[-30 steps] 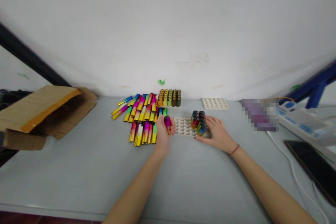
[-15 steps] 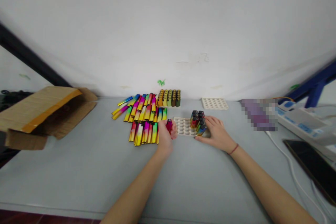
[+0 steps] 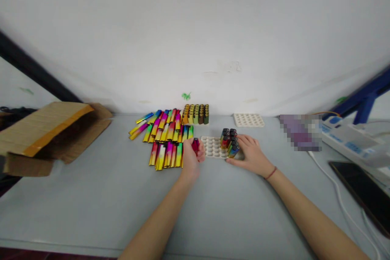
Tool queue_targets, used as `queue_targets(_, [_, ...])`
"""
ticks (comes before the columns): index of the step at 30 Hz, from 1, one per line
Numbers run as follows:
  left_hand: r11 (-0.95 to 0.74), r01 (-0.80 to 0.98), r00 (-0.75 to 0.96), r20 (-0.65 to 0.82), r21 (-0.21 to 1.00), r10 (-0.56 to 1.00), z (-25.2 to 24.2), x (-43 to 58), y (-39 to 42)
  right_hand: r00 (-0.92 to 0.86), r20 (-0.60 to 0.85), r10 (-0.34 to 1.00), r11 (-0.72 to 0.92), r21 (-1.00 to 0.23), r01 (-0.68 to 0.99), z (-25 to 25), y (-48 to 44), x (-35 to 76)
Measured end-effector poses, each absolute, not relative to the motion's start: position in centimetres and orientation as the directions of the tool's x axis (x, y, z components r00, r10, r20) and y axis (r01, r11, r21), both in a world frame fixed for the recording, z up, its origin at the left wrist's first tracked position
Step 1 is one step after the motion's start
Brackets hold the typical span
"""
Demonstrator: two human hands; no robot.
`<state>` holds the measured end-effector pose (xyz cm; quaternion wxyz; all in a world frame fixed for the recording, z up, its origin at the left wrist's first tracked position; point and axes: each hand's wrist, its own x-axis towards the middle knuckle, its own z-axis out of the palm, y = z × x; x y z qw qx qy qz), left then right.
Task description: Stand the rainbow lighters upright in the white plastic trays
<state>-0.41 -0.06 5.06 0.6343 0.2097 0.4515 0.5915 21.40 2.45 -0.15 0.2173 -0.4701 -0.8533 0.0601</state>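
Observation:
My left hand [image 3: 191, 159] is shut on a red metallic lighter [image 3: 195, 145], which shows above my fingers. Beside it lie loose rainbow-coloured lighters [image 3: 164, 142] in rows on the table. My right hand [image 3: 251, 155] grips the right end of a white moulded tray [image 3: 211, 148]. Several dark-topped rainbow lighters [image 3: 230, 143] stand in that tray against my fingers. Behind the loose rows stands a block of upright yellow and green lighters [image 3: 196, 114].
A second white tray [image 3: 249, 120] lies at the back. An open cardboard box [image 3: 51, 138] sits at the left. To the right are a pixelated purple object [image 3: 300, 132], a white power strip [image 3: 350, 142], a white cable [image 3: 338, 199] and a black phone [image 3: 362, 195].
The lighter in my left hand has turned and now stands more upright. My right hand and the tray have not visibly moved.

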Motion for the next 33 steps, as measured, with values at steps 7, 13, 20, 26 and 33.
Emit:
queue_targets(7, [0.149, -0.562, -0.146, -0.275, 0.814, 0.95, 5.1, -0.4, -0.1, -0.464, 0.309, 0.83, 0.55, -0.315, 0.773, -0.1, 2.4, 21.4])
queue_targets(13, [-0.003, -0.418, -0.262, -0.117, 0.908, 0.958, 4.1, -0.1, 0.1, -0.461, 0.308, 0.832, 0.546, -0.313, 0.777, -0.1, 2.4, 21.4])
queue_targets(20, [-0.177, 0.026, -0.242, 0.178, 0.984, 0.954, 3.9, -0.2, -0.8, -0.467, 0.301, 0.831, 0.549, -0.316, 0.774, 0.2, 2.3, 21.3])
queue_targets(26, [-0.247, 0.189, 0.013, 0.249, 0.95, 0.968, 3.6, -0.3, -0.5, -0.469, 0.306, 0.829, 0.553, -0.311, 0.773, 0.3, 2.3, 21.3])
queue_targets(33, [-0.26, 0.288, 0.095, 0.242, 0.922, 0.966, 3.1, 0.0, -0.4, -0.47, 0.309, 0.827, 0.556, -0.328, 0.763, 0.1, 2.4, 21.3])
